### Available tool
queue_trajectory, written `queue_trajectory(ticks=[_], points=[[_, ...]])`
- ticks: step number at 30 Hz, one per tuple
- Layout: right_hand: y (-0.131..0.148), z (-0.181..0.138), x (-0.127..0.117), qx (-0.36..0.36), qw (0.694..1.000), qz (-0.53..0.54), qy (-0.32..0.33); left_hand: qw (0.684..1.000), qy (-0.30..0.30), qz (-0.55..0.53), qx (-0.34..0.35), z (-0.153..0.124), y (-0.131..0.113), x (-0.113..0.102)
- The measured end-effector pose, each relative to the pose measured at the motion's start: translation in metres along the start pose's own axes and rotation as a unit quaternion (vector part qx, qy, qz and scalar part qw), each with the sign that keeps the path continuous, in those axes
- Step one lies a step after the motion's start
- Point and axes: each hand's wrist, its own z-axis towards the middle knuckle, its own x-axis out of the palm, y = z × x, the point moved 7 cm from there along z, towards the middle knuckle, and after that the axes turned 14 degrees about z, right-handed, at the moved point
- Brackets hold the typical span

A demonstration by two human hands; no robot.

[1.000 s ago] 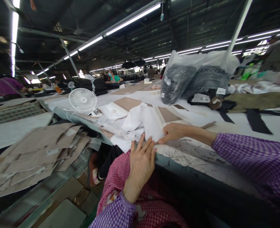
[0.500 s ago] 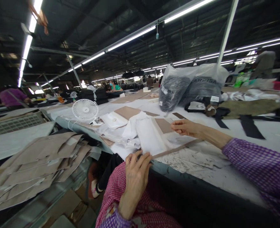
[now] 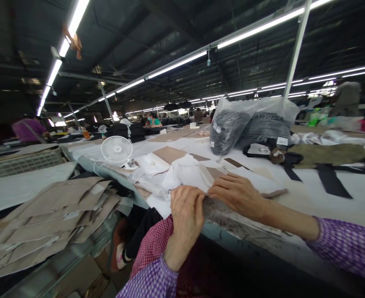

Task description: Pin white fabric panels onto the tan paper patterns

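Observation:
In the head view, a brown fabric piece with a whitish face (image 3: pixel 273 193) lies along the table's near edge. My left hand (image 3: pixel 186 219) pinches this edge from the left, fingers bent over it. Close beside it, my right hand (image 3: pixel 239 196) grips the same edge, its thumb and fingertips pressed together. The fingers cover the part of the cloth between them. Just beyond my hands are crumpled white sheets (image 3: pixel 185 171) and a flat brown fabric piece (image 3: pixel 170 154). A dark brown strip (image 3: pixel 235 162) lies past my right hand.
A small white fan (image 3: pixel 117 150) stands on the left of the white table (image 3: pixel 321 211). Clear plastic bags of dark goods (image 3: pixel 232 128) stand at the back. Brown cut pieces (image 3: pixel 61 215) are piled lower left. Black strips (image 3: pixel 332 182) lie right. Other people work farther off.
My right hand has moved left and down to the near edge, close to my left hand. My left hand has risen slightly and closed on the edge. The view has tilted up a little.

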Motion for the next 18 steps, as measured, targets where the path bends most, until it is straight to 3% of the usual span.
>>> queue_trajectory(ticks=[2,6,11,15,18], points=[[-0.021,0.009,-0.019,0.023,0.999,-0.009,-0.033,0.998,-0.011,-0.045,-0.039,0.008,0.011,-0.003],[-0.063,0.037,-0.089,0.083,0.987,-0.005,-0.139,0.97,-0.015,-0.16,-0.18,0.009,0.058,0.004],[-0.048,0.074,-0.168,0.038,0.962,0.018,-0.269,0.924,0.013,-0.274,-0.267,0.003,0.095,0.038],[-0.024,0.103,-0.185,0.006,0.941,0.091,-0.326,0.887,0.019,-0.366,-0.28,0.009,0.092,0.036],[-0.019,0.128,-0.173,0.011,0.926,0.196,-0.322,0.814,0.014,-0.507,-0.283,0.008,0.082,0.017]])
